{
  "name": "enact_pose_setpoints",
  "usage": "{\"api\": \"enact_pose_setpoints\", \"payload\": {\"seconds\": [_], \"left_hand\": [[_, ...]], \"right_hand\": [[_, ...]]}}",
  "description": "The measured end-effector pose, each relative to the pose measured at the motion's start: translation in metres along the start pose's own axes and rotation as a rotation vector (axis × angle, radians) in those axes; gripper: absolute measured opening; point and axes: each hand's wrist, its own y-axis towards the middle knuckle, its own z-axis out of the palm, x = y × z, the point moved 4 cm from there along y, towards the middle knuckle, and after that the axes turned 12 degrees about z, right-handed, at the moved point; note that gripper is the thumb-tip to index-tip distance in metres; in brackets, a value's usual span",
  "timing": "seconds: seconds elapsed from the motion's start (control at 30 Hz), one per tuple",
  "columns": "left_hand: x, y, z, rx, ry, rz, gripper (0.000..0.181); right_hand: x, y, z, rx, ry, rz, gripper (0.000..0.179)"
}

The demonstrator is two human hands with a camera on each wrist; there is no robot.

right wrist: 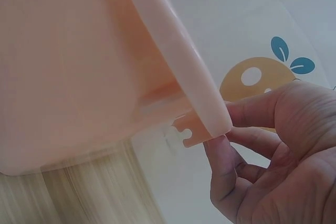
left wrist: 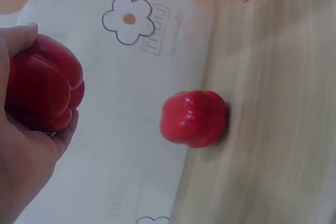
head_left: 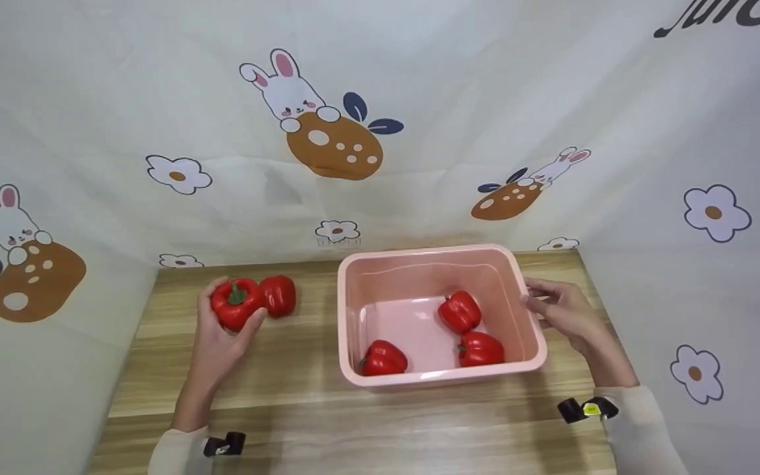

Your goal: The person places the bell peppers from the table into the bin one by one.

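Observation:
My left hand [head_left: 221,336] grips a red bell pepper [head_left: 230,310] with a green stem, thumb on one side and fingers on the other. In the left wrist view this bell pepper [left wrist: 46,83] is held clear of the table. Just right of it, another red bell pepper [head_left: 279,296] lies on the wood. My right hand [head_left: 566,310] pinches the right rim of a pink plastic basin [head_left: 443,378]. Inside the basin are three red bell peppers, one at the front left [head_left: 384,358] and two toward the right [head_left: 460,312]. The right wrist view shows the thumb and fingers on the rim [right wrist: 184,61].
The wood-grain table [head_left: 380,435] spreads under everything. A pale cloth [head_left: 419,198] printed with rabbits and flowers hangs behind the table and along both sides. Dark straps [head_left: 225,444] with small devices sit on both wrists.

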Motion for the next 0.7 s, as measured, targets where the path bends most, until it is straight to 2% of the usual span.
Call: {"api": "enact_pose_setpoints", "payload": {"seconds": [0.17,0.47,0.7], "left_hand": [[-0.017,0.009,0.002,0.016,-0.066,0.031,0.078],[-0.034,0.022,0.007,0.059,-0.051,0.053,0.078],[-0.05,0.031,0.016,0.127,-0.036,0.059,0.083]], "right_hand": [[-0.001,0.001,0.001,0.004,0.015,-0.015,0.049],[0.001,-0.001,0.0,0.014,0.018,-0.023,0.051],[0.001,-0.001,0.0,0.021,0.024,-0.03,0.053]]}}
